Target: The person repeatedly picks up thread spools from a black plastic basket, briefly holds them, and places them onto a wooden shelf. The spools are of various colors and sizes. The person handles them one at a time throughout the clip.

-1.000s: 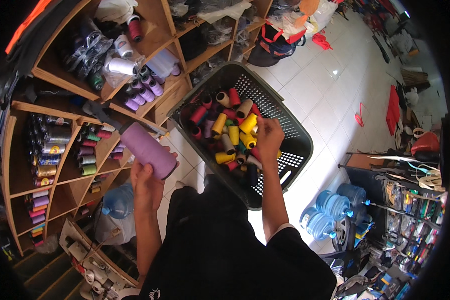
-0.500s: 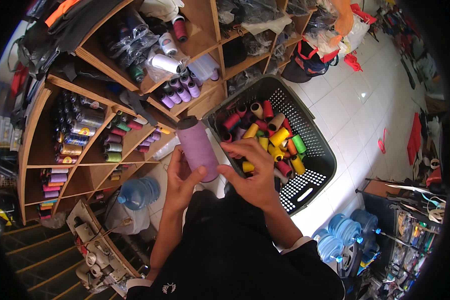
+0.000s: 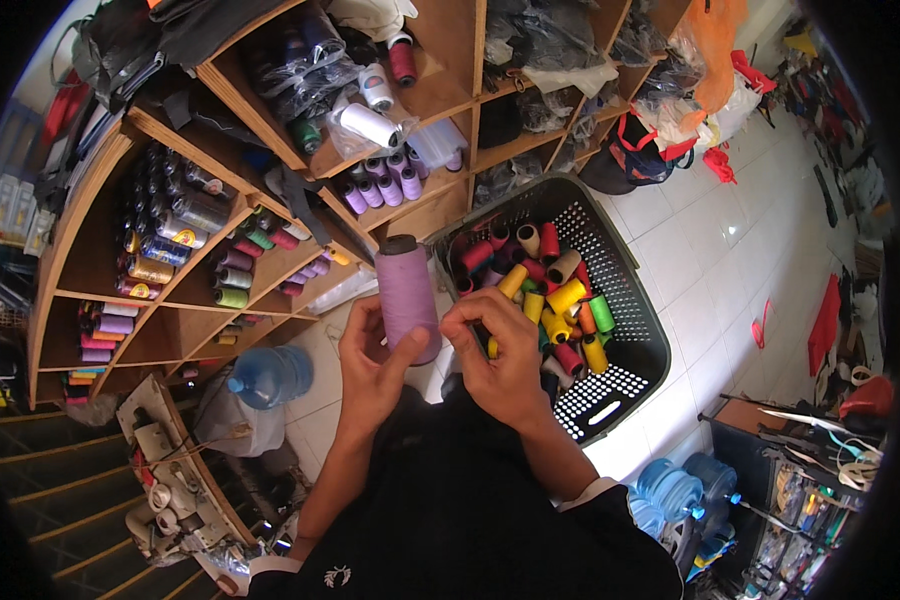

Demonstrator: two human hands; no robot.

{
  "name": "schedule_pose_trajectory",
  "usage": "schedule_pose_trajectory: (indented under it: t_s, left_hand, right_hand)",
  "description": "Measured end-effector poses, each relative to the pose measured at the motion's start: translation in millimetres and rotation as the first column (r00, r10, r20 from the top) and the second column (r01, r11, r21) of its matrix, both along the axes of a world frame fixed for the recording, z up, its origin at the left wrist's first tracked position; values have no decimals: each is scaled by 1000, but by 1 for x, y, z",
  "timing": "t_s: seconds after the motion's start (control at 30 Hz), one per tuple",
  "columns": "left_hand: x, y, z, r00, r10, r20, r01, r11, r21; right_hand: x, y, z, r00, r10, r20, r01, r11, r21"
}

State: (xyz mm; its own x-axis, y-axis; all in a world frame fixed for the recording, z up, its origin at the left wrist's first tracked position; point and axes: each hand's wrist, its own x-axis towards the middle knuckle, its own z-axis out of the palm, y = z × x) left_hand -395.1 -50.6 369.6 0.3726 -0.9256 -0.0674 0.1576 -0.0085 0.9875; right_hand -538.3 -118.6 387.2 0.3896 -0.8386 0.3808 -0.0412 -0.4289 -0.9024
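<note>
A large purple thread spool (image 3: 406,295) stands nearly upright in my left hand (image 3: 375,350), whose thumb and fingers wrap its lower part. Close by its right side is my right hand (image 3: 498,345), thumb and index fingertip pinched together beside the spool; a thread between them is too fine to make out. Just beyond, a dark green perforated basket (image 3: 625,395) holds many spools, among them a yellow spool (image 3: 567,296), a red spool (image 3: 549,240) and a green spool (image 3: 601,313).
Wooden shelves (image 3: 475,90) on the left carry more thread, including small purple spools (image 3: 390,187). A blue water jug (image 3: 272,377) and a sewing machine (image 3: 160,455) sit at lower left. More blue jugs (image 3: 670,488) stand at lower right, and a dark bag (image 3: 650,150) lies beyond the basket.
My right hand's fingers have closed from a looser, more spread pose into a pinch near the spool. The spool is more upright, and the whole view has shifted slightly.
</note>
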Motion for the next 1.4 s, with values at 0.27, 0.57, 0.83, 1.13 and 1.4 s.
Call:
schedule_pose_trajectory:
  t_s: [0.27, 0.57, 0.83, 1.13, 1.4]
  left_hand:
    - [0, 2, 0, 982, -2, -188, -5, 999, -37]
    - [18, 2, -6, 892, -157, -424, 139, 988, -72]
    - [19, 7, -14, 927, -117, -357, 89, 992, -93]
    - [12, -1, -6, 980, -93, -178, 71, 990, -125]
    - [19, -1, -14, 876, -217, -431, 176, 975, -134]
  right_hand:
    - [10, -2, -16, 994, 36, 103, -58, 975, 215]
    - [19, -7, -5, 976, 89, 198, -160, 911, 381]
    - [25, -8, 11, 995, -52, 90, 44, 996, 83]
    - [29, -12, 10, 992, -62, 110, 54, 996, 78]
    - [-10, -33, -18, 977, -181, -111, 179, 983, -25]
